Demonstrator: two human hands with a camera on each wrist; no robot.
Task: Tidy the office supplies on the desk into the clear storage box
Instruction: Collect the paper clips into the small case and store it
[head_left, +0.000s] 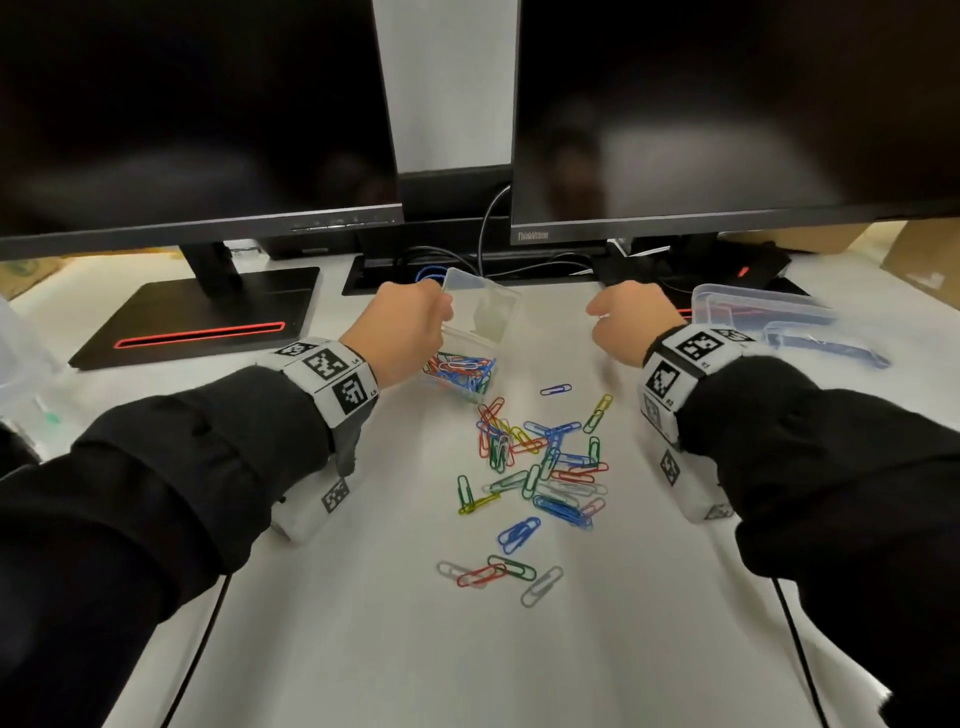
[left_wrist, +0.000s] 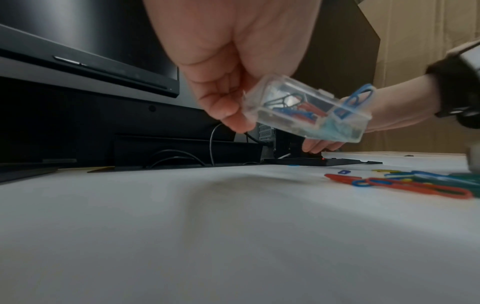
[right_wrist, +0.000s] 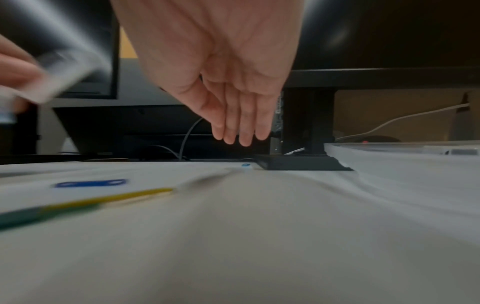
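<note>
From the head camera we lose the left hand (head_left: 402, 325)'s fingertips behind the small clear box (head_left: 462, 358), whose near wall it covers. Both monitors (head_left: 727, 104) run off the top edge at 12 o'clock. At 3 o'clock the larger clear container (head_left: 769, 312) is smeared, its contents unreadable. In the right wrist view, motion blur streaks the paper clips (right_wrist: 91, 183) at 9 o'clock and the box (right_wrist: 62, 76) at 10 o'clock.
</note>
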